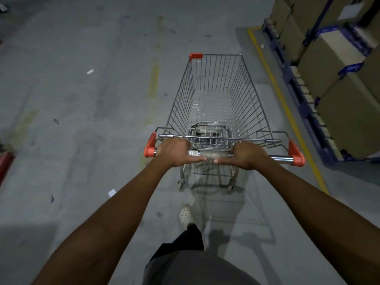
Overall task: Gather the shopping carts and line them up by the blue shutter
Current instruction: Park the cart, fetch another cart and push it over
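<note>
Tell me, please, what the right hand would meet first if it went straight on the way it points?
The right hand, gripping the cart handle, points forward. It would probably meet the rear wire flap of the basket first, though depth is unclear.

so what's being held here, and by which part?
The shopping cart, by its metal push handle: left hand and right hand each wrap the bar near its middle.

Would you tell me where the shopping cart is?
The shopping cart is centre-right in the head view, left hand and right hand gripping its handle, yellow floor line on its right.
</note>
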`<state>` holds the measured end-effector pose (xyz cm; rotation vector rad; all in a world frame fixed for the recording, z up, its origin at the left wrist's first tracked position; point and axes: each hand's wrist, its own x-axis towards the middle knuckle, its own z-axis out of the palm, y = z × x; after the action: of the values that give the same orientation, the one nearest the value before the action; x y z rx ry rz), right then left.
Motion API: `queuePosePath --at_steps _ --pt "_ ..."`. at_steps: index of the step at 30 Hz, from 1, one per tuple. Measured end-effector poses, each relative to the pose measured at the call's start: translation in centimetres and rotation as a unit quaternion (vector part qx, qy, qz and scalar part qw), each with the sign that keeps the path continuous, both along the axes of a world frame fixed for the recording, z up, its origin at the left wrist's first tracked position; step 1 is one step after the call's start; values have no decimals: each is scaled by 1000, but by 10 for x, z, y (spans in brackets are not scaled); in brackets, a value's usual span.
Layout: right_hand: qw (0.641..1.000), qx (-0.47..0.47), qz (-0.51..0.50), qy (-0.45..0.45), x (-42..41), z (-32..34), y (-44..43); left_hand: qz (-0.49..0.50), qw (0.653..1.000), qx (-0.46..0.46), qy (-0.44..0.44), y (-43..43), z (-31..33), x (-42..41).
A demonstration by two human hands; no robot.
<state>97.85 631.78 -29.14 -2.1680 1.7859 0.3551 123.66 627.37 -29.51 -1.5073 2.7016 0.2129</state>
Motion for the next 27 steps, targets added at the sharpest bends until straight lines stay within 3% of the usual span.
queuePosePath --at_steps 7,19,27 --pt "997 -42 -41 47 -39 4 -85 -22 999 25 -17 -111 -1 -47" --pt "993 -61 -88 46 -108 3 -228 -53 994 81 -42 -277 2 -125" --pt "992 -97 -75 31 -192 -9 -369 -46 995 77 -35 -404 5 -202"
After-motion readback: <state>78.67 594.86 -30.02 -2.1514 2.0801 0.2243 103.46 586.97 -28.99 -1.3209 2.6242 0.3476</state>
